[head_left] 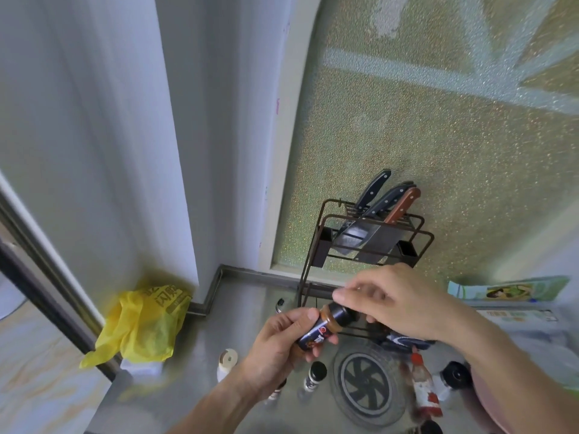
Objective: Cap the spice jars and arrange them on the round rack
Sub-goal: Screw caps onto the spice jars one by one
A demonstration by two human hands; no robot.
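At lower left lay a yellow bag (pixel 141 324); at lower centre the left hand (pixel 279 343) gripped a tilted jar (pixel 322 327) while the right hand (pixel 391 299) curled round its black cap (pixel 343 314); the round rack (pixel 366 383) lay below them

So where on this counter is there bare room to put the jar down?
Bare steel shows between the yellow bag and the white-capped bottle, and behind it toward the wall corner. It is crowded around the round rack: a black-capped jar to its left, a red bottle to its right.
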